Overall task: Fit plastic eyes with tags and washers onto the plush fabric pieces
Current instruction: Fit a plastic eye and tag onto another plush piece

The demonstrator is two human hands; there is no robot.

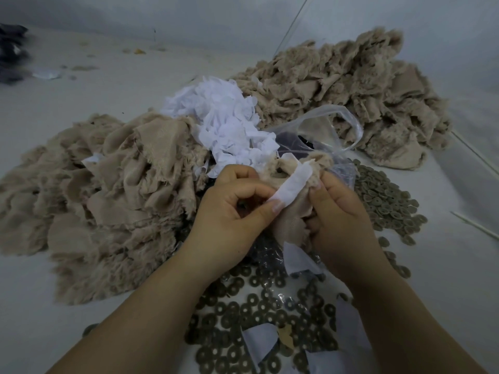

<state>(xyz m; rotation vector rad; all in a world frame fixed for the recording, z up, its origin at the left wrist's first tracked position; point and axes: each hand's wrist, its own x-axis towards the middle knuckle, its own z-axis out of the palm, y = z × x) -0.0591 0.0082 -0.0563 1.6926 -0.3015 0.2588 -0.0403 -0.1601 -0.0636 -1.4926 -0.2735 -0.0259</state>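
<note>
Both hands hold one beige plush fabric piece [290, 222] at the centre of the view. A white tag [293, 186] lies across it, pinched at its lower end by my left hand [232, 211]. A dark washer shows inside my left hand's curled fingers. My right hand [340, 211] grips the piece's right side. A dark spot on the piece above the tag may be a plastic eye [278, 171]. Ring washers [259, 314] lie scattered under my wrists.
A heap of beige plush pieces [108, 190] lies to the left, another heap [351, 95] at the back right. White tags [226, 122] are piled between them. A clear plastic bag [332, 125] holds dark parts. Domed washers [383, 195] spread at the right. Thin sticks [475, 225] lie near the right edge.
</note>
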